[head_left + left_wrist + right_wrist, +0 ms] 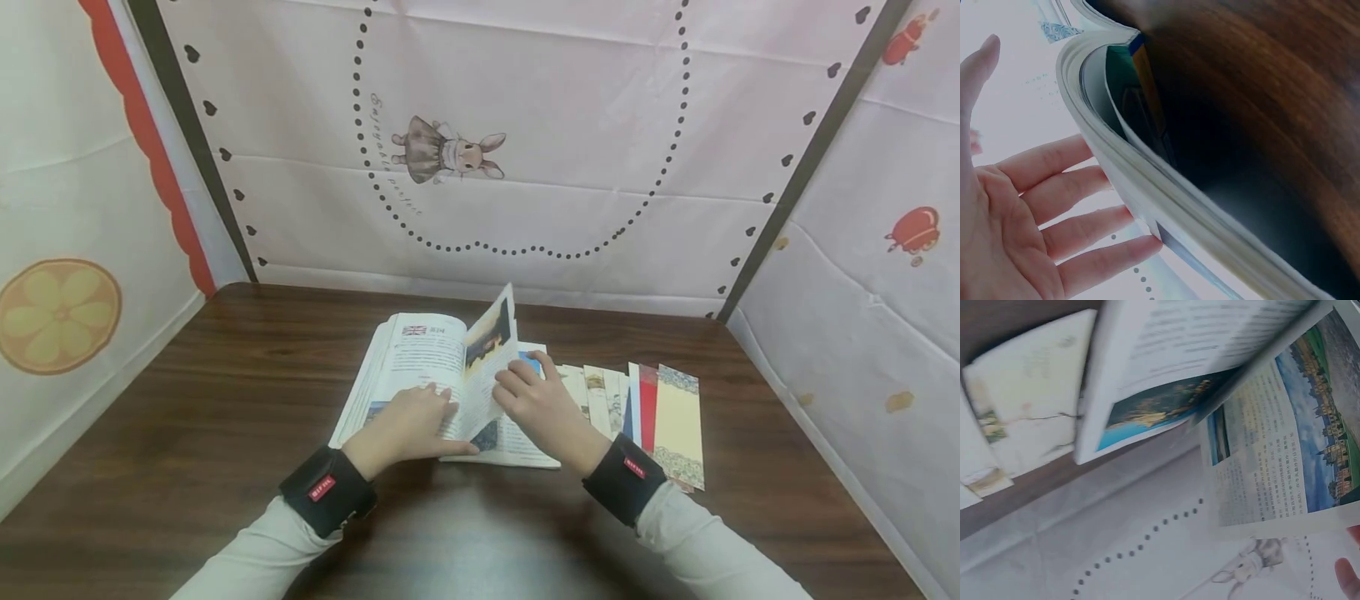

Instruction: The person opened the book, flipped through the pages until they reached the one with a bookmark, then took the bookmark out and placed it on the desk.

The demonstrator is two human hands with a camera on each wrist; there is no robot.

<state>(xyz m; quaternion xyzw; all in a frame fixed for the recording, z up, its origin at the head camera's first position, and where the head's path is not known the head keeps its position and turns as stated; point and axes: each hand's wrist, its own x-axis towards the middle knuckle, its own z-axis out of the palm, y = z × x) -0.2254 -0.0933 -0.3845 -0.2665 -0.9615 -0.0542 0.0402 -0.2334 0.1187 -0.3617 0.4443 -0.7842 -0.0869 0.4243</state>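
Observation:
An open book (420,350) with thick stacks of pages lies on the dark table. My left hand (408,421) rests on its left page, fingers extended and thumb stretched towards the lower middle. The left wrist view shows those straight fingers (1075,187) against the curved page stack. A lifted leaf (487,358) with a sunset-coloured photo stands near the middle. My right hand (543,408) touches this leaf's right edge with bent fingers. In the right wrist view only fingertips (1349,575) show beside a page edge, so whether they pinch it is unclear.
Several patterned paper strips (678,425), some cream, one red, lie right of the book, partly under the right forearm. A white printed cloth (525,125) hangs behind the table (225,400), with more cloth at both sides.

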